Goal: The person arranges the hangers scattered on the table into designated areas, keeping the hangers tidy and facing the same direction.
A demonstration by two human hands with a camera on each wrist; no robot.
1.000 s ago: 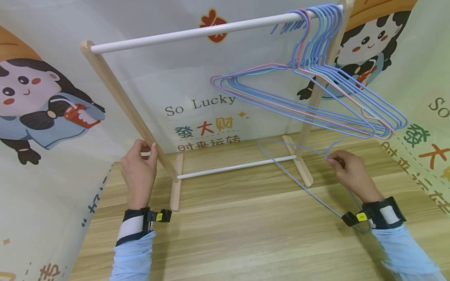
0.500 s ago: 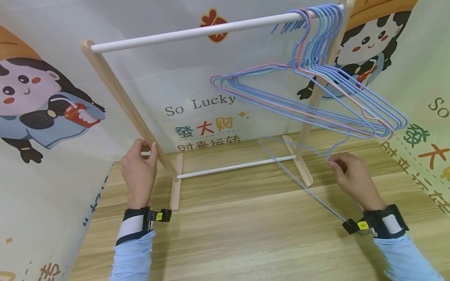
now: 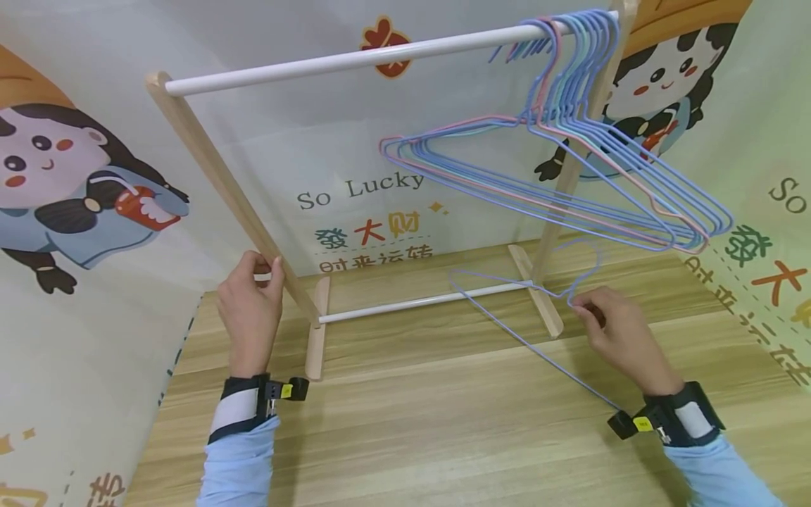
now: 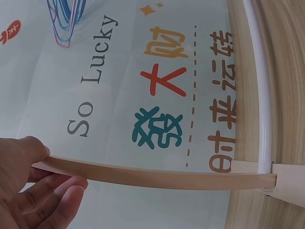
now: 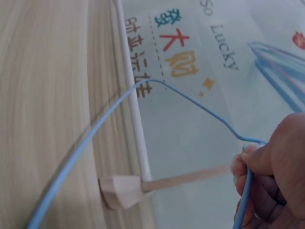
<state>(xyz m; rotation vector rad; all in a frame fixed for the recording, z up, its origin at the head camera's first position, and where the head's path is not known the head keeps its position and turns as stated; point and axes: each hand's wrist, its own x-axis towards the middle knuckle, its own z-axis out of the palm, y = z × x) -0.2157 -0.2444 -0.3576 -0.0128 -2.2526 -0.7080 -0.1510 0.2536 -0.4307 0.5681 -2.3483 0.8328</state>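
Observation:
My left hand (image 3: 251,317) pinches the left wooden post (image 3: 215,176) of a small clothes rack, low down. Its thumb and fingers show around the post (image 4: 157,179) in the left wrist view. On the other side, my right hand (image 3: 624,341) pinches a blue wire hanger (image 3: 538,349) at the neck below the hook. The hanger is held tilted above the table, under the hanging bundle. Its far corner crosses in front of the rack's lower bar. In the right wrist view the fingers grip the hanger wire (image 5: 66,167) at its bend.
Several blue, pink and mint wire hangers (image 3: 560,105) hang bunched at the right end of the white top rail (image 3: 355,62). A white lower bar (image 3: 424,303) joins the rack's wooden feet (image 3: 319,352). Printed backdrop sheets (image 3: 253,127) enclose the wooden table (image 3: 412,429).
My right hand has come slightly left and nearer, bringing the blue hanger with it; the hook now shows more fully beneath the hanging bundle. My left hand has stayed on the post.

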